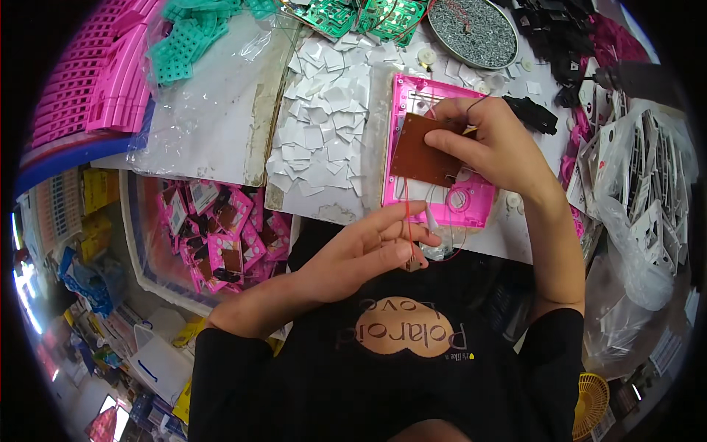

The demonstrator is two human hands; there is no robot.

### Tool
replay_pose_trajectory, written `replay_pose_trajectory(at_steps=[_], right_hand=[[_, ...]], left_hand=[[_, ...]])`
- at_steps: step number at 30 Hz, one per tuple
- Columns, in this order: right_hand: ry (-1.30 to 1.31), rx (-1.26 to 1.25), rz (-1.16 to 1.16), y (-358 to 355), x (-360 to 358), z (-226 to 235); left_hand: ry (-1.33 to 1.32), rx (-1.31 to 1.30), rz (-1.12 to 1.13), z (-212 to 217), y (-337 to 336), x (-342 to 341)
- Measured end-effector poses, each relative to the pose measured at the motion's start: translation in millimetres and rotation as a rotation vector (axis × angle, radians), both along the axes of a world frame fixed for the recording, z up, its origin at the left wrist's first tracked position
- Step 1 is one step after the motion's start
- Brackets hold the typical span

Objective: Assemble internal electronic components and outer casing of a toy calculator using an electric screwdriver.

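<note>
My right hand point(482, 144) grips a brown circuit board point(423, 156) by its edge, thumb on the flat brown face and fingers behind. The board is tilted over a pink plastic case point(471, 219), which lies open on the table and shows its inner side. A thin red wire point(406, 195) runs down from the board to my left hand point(368, 247). That hand is closed near the case's front edge, pinching a small piece point(414, 262) by the wire, too small to name. A white paper slip point(431, 218) shows between its fingers.
White paper squares point(317, 121) are spread left of the case. Behind stand a round tray of small metal parts point(475, 33) and green circuit boards point(390, 18). A bin point(158, 269) of pink assemblies is at left; a power tool point(637, 81) hangs at right above bagged white parts point(648, 177).
</note>
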State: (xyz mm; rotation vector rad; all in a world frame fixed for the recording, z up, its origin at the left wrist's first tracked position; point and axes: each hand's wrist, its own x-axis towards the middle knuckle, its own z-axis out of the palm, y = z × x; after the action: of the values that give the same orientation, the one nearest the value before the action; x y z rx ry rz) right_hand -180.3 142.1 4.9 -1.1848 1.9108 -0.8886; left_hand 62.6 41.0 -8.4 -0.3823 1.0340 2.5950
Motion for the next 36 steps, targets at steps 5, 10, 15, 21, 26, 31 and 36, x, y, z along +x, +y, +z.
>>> replay_pose_trajectory(at_steps=[5, 10, 15, 21, 26, 31, 36], right_hand=[[0.252, 0.157, 0.106, -16, 1, 16], [0.465, 0.157, 0.183, -25, 4, 18], [0.534, 0.101, 0.208, -28, 1, 14], [0.913, -0.147, -0.141, -10, 22, 28], [0.621, -0.346, 0.139, 35, 47, 22], [0.783, 0.030, 0.209, 32, 67, 8], [0.840, 0.043, 0.271, 23, 60, 15]], left_hand=[[-0.076, -0.165, -0.087, 1, -1, 10], [0.156, -1.217, -0.123, 35, -35, 3], [0.589, -1.637, 0.086, 20, -52, -34], [0.760, -1.946, -0.231, 4, -45, -42], [0.767, -1.877, -0.269, 6, -50, -49], [0.750, -1.836, -0.249, 7, -55, -51], [0.742, -1.580, -0.535, 38, -89, -85]])
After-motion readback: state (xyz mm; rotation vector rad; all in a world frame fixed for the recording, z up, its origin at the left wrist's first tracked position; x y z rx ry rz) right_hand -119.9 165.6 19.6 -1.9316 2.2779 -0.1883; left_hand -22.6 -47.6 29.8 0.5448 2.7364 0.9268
